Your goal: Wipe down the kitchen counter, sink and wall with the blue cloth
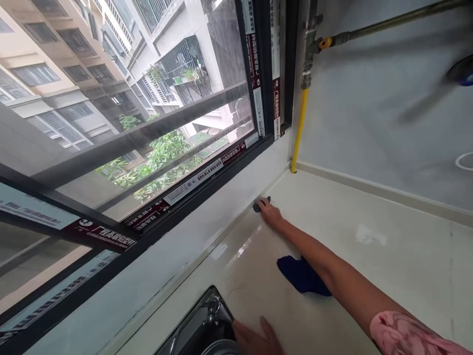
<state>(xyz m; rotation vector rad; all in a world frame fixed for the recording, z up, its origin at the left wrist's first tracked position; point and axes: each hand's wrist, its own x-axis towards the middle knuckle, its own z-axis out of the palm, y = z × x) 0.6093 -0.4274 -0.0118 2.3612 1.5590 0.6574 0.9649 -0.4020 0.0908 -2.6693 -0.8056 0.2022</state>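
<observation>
My right hand (270,215) reaches to the back edge of the counter (332,212), its fingers closed around a small dark scrubber-like object (256,207). Most of that object is hidden under the fingers, so its exact kind cannot be made out. Beneath my right forearm a dark blue cloth (301,273) lies on the counter. Low in the picture, my left hand (258,339) rests beside the rim of a dark, shiny sink (212,301). Its thumb stands apart from the other fingers, and no object shows in it; the lower part is cut off by the frame.
A window with a dark frame (207,185) runs along the left. In the corner, a yellow pipe (301,128) drops from metal fittings (308,54) into the counter. A raised lip (388,192) borders the grey wall. Wet-looking reflections mark the counter.
</observation>
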